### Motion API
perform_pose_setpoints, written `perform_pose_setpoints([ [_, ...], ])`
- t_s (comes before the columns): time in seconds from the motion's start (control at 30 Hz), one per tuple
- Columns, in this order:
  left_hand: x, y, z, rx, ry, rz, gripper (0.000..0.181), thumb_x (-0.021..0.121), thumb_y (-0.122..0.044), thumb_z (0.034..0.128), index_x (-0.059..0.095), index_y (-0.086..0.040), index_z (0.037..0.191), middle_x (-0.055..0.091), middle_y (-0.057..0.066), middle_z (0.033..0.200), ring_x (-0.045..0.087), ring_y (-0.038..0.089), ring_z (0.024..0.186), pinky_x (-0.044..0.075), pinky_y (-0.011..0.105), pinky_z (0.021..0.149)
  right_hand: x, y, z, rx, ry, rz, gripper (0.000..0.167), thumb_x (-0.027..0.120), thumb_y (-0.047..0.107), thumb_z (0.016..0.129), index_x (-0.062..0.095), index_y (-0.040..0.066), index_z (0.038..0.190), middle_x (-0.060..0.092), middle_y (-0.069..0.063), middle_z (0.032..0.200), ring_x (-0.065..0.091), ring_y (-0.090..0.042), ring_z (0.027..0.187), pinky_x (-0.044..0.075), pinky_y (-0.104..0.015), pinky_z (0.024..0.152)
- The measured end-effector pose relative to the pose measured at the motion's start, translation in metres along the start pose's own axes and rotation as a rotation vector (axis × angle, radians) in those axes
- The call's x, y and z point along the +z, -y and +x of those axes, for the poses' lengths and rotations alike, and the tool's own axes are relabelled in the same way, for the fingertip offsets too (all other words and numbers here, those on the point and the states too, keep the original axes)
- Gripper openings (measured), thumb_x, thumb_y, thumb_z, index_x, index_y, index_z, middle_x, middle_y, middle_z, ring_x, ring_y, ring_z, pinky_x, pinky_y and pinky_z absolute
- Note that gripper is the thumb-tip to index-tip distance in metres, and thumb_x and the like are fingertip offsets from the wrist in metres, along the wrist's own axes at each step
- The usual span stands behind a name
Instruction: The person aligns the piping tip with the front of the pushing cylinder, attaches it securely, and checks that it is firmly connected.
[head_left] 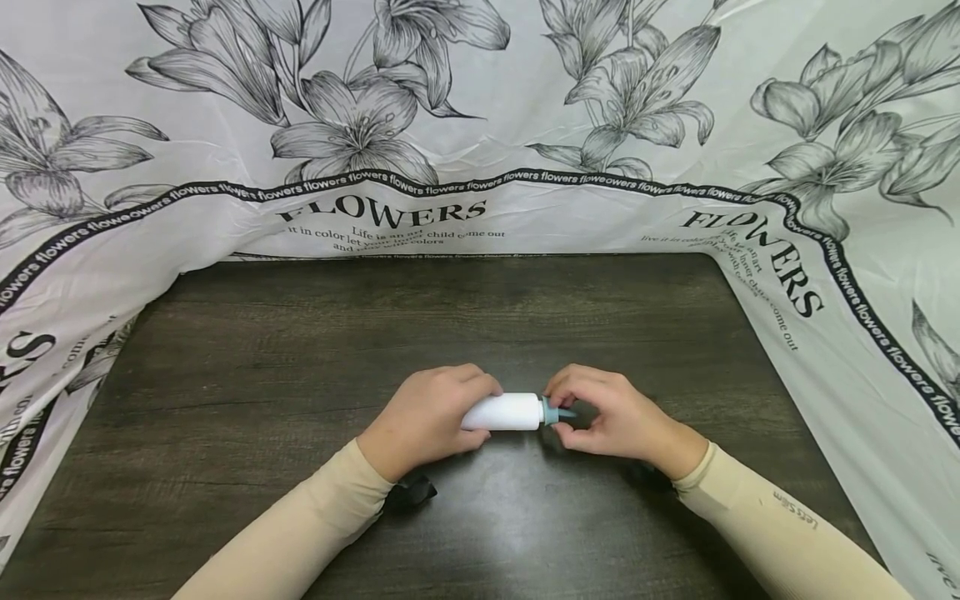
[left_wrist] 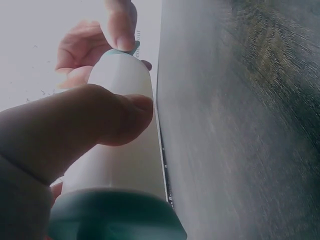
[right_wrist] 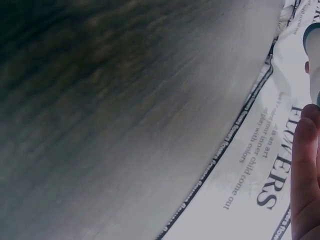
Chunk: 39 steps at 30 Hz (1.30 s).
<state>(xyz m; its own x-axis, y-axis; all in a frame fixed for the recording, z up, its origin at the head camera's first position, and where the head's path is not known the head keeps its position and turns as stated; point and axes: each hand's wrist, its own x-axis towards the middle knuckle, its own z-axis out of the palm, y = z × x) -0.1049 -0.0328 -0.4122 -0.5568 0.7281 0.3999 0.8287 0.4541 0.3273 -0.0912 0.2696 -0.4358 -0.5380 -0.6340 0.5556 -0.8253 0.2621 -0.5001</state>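
A white bottle (head_left: 510, 412) lies on its side in my left hand (head_left: 435, 417), whose thumb and fingers wrap round its body. The bottle's teal cap (head_left: 551, 411), with a thin pointed spout, faces right. My right hand (head_left: 615, 417) pinches this cap between thumb and fingers. In the left wrist view the bottle's teal base (left_wrist: 117, 215) shows close to the camera, and the left thumb (left_wrist: 122, 120) presses across the white side. Only part of the bottle (right_wrist: 314, 60) and some right fingers (right_wrist: 305, 160) appear at the right wrist view's edge.
Under both hands spreads a dark wood-grain table (head_left: 375, 325). A white cloth with printed flowers (head_left: 570, 221) hangs along its back and sides. A black strap piece (head_left: 412, 490) sits below the left wrist.
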Motion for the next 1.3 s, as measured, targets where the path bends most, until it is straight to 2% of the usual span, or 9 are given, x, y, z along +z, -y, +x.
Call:
perform_pose_setpoints([
  [0.57, -0.0005, -0.0029, 0.0029, 0.033, -0.011, -0.023, 0.045, 0.097, -0.015, 0.0715, 0.074, -0.012, 0.11, 0.072, -0.001, 0.105, 0.07, 0.016, 0.088, 0.06, 0.034, 0.075, -0.004, 0.0052, 0.0005, 0.06, 0.04, 0.019, 0.038, 0.08, -0.007, 0.075, 0.066, 0.011, 0.106, 0.072, -0.002, 0.111, 0.069, -0.013, 0.086, 0.059, -0.027, 0.073],
  [1.0, 0.0, -0.003, 0.0055, 0.057, -0.029, -0.024, 0.044, 0.097, -0.013, 0.0704, 0.073, -0.011, 0.108, 0.072, -0.001, 0.104, 0.07, 0.016, 0.089, 0.06, 0.035, 0.076, -0.0072, 0.0061, -0.0008, 0.155, 0.041, 0.082, 0.037, 0.079, -0.005, 0.078, 0.07, 0.012, 0.109, 0.073, 0.003, 0.105, 0.072, -0.009, 0.085, 0.061, -0.024, 0.075],
  [1.3, 0.0033, -0.004, 0.0034, 0.062, -0.036, -0.023, 0.043, 0.095, -0.013, 0.0717, 0.073, -0.012, 0.108, 0.072, -0.001, 0.105, 0.071, 0.017, 0.089, 0.061, 0.035, 0.076, -0.006, 0.0073, -0.0057, 0.212, 0.068, 0.131, 0.04, 0.079, -0.007, 0.085, 0.068, 0.013, 0.117, 0.075, 0.0, 0.105, 0.075, -0.014, 0.085, 0.058, -0.025, 0.058],
])
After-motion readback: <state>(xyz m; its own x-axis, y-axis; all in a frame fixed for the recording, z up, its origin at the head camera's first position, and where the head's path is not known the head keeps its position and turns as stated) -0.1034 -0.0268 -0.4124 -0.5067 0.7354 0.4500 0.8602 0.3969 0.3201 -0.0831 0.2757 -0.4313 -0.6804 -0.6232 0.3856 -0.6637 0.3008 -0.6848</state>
